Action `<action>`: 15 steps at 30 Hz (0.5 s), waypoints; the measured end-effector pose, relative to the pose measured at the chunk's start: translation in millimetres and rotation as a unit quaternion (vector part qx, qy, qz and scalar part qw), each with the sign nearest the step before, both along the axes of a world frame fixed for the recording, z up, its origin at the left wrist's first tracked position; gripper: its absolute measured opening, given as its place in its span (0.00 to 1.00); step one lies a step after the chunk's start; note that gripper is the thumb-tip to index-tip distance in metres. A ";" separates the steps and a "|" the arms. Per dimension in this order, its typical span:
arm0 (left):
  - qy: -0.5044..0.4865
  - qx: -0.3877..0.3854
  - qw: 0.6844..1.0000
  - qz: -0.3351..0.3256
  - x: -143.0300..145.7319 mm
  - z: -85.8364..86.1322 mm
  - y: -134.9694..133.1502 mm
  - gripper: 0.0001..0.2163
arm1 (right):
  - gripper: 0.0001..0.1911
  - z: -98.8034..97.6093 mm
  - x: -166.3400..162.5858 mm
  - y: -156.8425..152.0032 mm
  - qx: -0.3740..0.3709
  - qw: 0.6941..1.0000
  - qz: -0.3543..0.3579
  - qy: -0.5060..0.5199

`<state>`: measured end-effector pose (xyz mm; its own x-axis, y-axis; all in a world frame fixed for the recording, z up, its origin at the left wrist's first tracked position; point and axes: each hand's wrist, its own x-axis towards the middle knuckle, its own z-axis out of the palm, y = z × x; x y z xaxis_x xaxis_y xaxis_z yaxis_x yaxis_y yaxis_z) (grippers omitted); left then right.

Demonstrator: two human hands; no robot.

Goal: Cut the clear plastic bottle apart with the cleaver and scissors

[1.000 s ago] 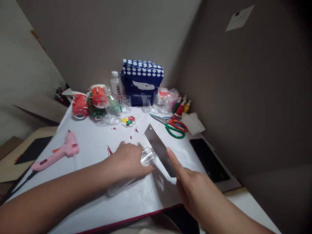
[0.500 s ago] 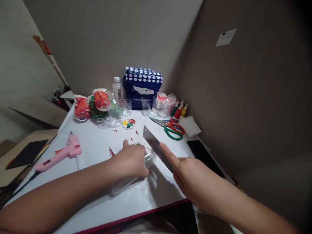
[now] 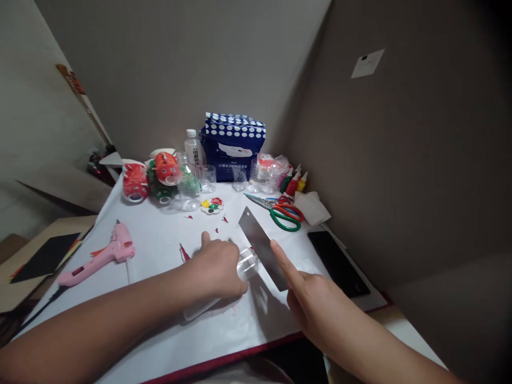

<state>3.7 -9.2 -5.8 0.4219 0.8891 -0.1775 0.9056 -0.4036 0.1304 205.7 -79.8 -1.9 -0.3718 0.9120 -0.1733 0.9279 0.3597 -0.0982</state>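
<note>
My left hand [image 3: 218, 266] is closed over a clear plastic bottle [image 3: 246, 265] that lies on its side on the white table [image 3: 160, 245]. My right hand [image 3: 310, 298] grips a broad steel cleaver [image 3: 262, 246], index finger stretched along the blade's spine. The blade rests against the bottle's end, just right of my left fingers. The cleaver's handle is hidden inside my right hand.
Back of the table: painted red and green bottle fish [image 3: 154, 173], a white-capped bottle [image 3: 193, 149], a blue dotted bag [image 3: 233, 141], clear cups, paint bottles [image 3: 294, 181], a paint palette [image 3: 212, 204]. Scissors [image 3: 282, 210], tissue and a black phone [image 3: 338, 262] lie right; a pink glue gun [image 3: 98, 258] left.
The cleaver dipped and came back up against the bottle's end between the frames. My left hand stayed on the bottle. The view shifted slightly.
</note>
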 end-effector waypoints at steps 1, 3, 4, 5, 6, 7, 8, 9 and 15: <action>-0.001 -0.002 1.000 -0.003 -0.3 -0.6 0.4 0.19 | 0.54 -1.8 -1.0 -1.8 -0.003 1.000 -0.004 -0.006; 0.000 -0.008 1.000 -0.008 -1.0 -1.5 2.2 0.19 | 0.55 -2.0 -4.4 -2.9 -0.004 1.000 -0.008 -0.017; 0.000 -0.012 1.000 -0.009 -1.1 -1.5 3.5 0.19 | 0.55 -0.4 -6.6 -2.1 -0.003 1.000 -0.007 -0.024; 0.001 -0.017 1.000 -0.009 -1.0 -1.2 4.9 0.19 | 0.55 2.2 -9.0 -0.5 0.000 0.999 -0.004 -0.032; 0.001 -0.023 1.000 -0.008 -0.7 -0.6 6.3 0.18 | 0.55 5.8 -11.7 2.1 0.002 0.999 0.002 -0.040; 0.001 -0.030 1.000 -0.008 -0.2 0.3 7.4 0.18 | 0.54 10.2 -14.8 5.6 0.002 0.999 0.008 -0.050; 0.003 -0.038 0.999 -0.008 0.5 1.3 8.2 0.17 | 0.53 15.1 -18.1 9.8 0.000 0.998 0.016 -0.059; 0.005 -0.042 0.999 -0.008 1.2 2.4 8.7 0.16 | 0.52 20.1 -21.7 14.7 -0.003 0.997 0.023 -0.067; 0.013 -0.008 1.000 0.004 1.6 2.1 6.3 0.18 | 0.48 32.7 -33.5 38.6 0.008 0.997 0.036 -0.061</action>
<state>5.3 -2.9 -3.6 0.4100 0.8895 -0.2016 0.9118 -0.3947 0.1129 172.1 -41.2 30.8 -0.4145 0.8862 -0.2072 0.9039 0.4273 0.0193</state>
